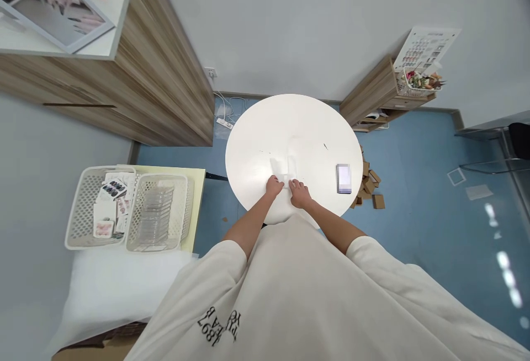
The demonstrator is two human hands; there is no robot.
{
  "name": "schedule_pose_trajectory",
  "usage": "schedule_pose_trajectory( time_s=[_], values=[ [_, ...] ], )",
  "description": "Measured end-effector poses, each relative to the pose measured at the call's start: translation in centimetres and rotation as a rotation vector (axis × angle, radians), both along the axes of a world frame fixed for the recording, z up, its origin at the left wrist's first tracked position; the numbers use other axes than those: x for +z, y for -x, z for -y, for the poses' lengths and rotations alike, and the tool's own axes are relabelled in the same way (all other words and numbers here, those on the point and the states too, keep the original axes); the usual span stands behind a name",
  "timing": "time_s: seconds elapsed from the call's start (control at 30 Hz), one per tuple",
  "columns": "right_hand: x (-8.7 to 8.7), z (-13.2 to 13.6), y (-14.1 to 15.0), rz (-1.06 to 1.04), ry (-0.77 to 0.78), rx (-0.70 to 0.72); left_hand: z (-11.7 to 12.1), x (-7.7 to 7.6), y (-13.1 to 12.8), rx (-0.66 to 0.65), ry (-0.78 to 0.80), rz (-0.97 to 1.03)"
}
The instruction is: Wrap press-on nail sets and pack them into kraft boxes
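Note:
My left hand [274,186] and my right hand [300,193] are close together at the near side of a round white table [256,129]. Between them lies a thin see-through plastic piece [292,168], with flaps reaching away from me; its exact kind is too faint to make out. The fingers of both hands are closed on its near end, left hand at the left edge, right hand at the right. To the right on the tabletop lies a phone-shaped object [344,178] with a blurred, pale face.
At left, white baskets hold printed cards [105,212] and stacked clear plastic boxes [155,214]. A wooden cabinet [174,74] stands behind them. Small brown boxes [368,184] lie on the floor right of the table, near a low wooden shelf [372,93]. A power strip [224,123] rests behind the table.

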State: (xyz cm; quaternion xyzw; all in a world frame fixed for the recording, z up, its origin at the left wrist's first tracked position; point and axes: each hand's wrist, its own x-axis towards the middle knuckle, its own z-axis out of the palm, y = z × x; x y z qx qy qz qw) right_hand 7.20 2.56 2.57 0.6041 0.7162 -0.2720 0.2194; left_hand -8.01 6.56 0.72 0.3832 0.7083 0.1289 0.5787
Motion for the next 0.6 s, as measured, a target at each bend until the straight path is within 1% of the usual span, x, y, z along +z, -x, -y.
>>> schedule_pose_trajectory(
  time_s=[0.17,0.33,0.43,0.53,0.6],
  values=[
    [-0.5,1.2,-0.5,-0.091,-0.041,-0.022,-0.6,0.3,-2.0,-0.192,-0.069,-0.086],
    [-0.7,1.9,-1.7,-0.214,-0.029,-0.046,-1.3,0.3,-3.5,-0.307,-0.068,-0.160],
    [-0.8,2.2,-2.8,-0.317,-0.033,-0.067,-1.6,0.2,-4.0,-0.344,-0.073,-0.164],
    [-0.7,2.3,-3.6,-0.439,-0.076,-0.158,-1.5,0.2,-4.3,-0.338,-0.074,-0.127],
    [-0.5,2.3,-3.9,-0.511,-0.100,-0.216,-1.5,0.4,-4.3,-0.309,-0.059,-0.053]
  ],
)
